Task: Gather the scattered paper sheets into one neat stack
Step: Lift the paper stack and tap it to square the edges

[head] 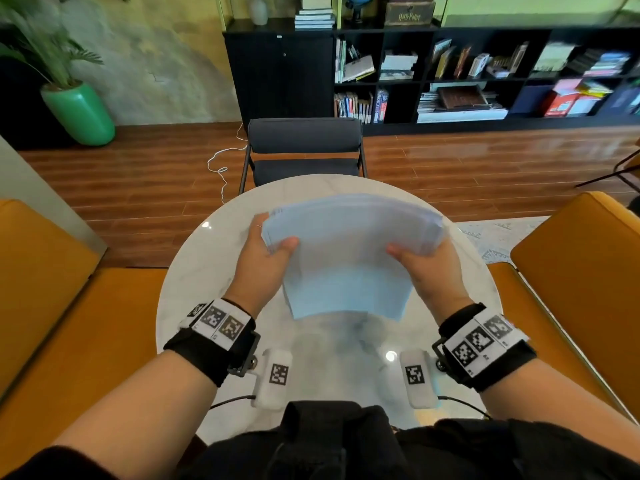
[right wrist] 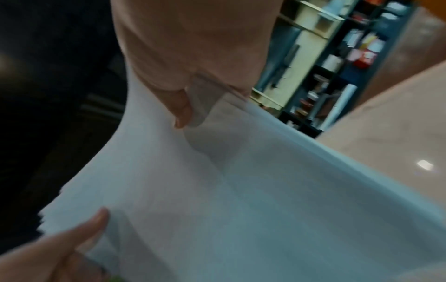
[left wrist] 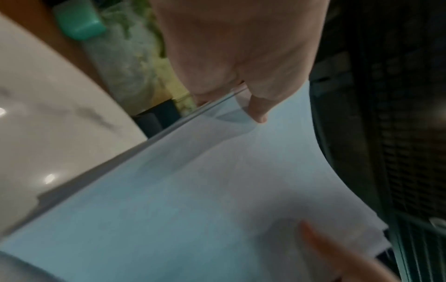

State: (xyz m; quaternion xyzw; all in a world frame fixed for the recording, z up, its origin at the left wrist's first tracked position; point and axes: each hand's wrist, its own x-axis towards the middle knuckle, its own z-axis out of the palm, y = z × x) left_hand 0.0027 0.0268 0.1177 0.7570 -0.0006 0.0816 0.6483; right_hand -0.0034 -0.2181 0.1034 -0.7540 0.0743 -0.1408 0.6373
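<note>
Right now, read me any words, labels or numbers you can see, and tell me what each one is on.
"Harry Potter": on the dark box atop the bookshelf.
Book spines: too small to read.
Wrist markers: black-and-white patterns, no words.
Paper sheets: no print visible.

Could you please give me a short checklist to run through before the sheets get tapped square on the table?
1. Left hand grips the paper stack: ok.
2. Right hand grips the opposite side: ok.
3. Sheet edges aligned: not ok, they are fanned and staggered.
4. Stray sheets left on the table: ok, none in view.
5. Stack's lower edge resting on the table: cannot tell.
</note>
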